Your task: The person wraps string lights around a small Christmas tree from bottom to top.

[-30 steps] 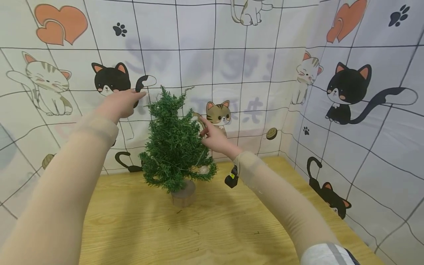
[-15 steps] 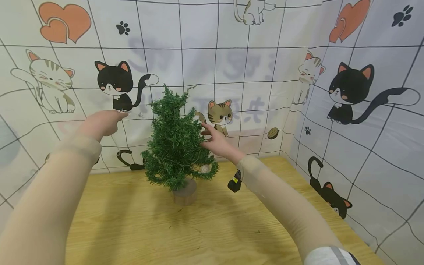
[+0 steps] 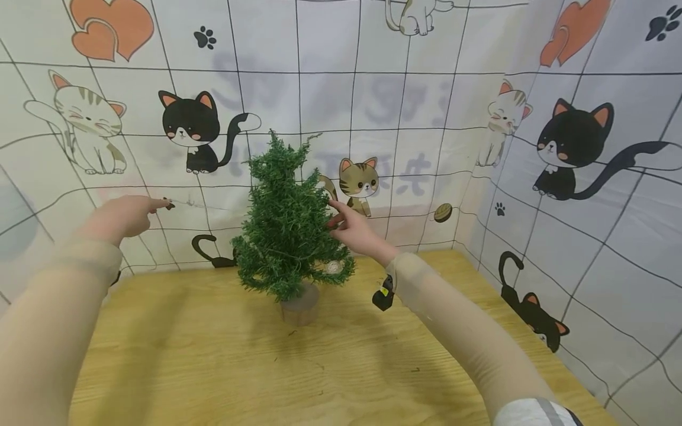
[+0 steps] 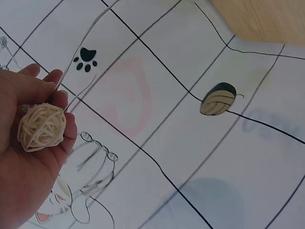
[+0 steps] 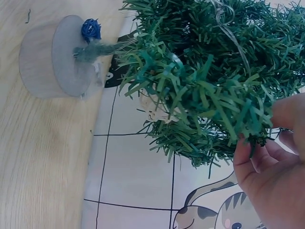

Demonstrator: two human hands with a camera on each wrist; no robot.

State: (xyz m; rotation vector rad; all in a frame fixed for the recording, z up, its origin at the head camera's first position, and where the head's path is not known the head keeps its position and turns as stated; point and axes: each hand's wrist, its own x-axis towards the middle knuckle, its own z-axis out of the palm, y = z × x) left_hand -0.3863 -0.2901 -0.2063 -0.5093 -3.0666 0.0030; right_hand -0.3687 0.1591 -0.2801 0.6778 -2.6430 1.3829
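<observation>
A small green artificial Christmas tree (image 3: 288,219) stands upright on a round wooden base (image 3: 299,306). Off to its left, my left hand (image 3: 125,218) is raised in front of the wall sheet. The left wrist view shows a cream woven rattan ball (image 4: 42,127) in that hand's curled fingers, with a thin wire (image 4: 90,25) running up past the fingertips. In the head view the wire runs faintly toward the tree. My right hand (image 3: 359,231) pinches a branch (image 5: 248,114) on the tree's right side; some fingertips are hidden by needles.
Another pale woven ball (image 3: 334,267) sits among the lower right branches. A blue woven ball (image 5: 91,29) is beside the base. Behind the wooden table (image 3: 224,367) hangs a cat-printed sheet (image 3: 330,53). A black device (image 3: 382,299) hangs under the right wrist.
My left hand has moved left and down, away from the treetop. The right hand stays at the branch. The whole head view has shifted slightly.
</observation>
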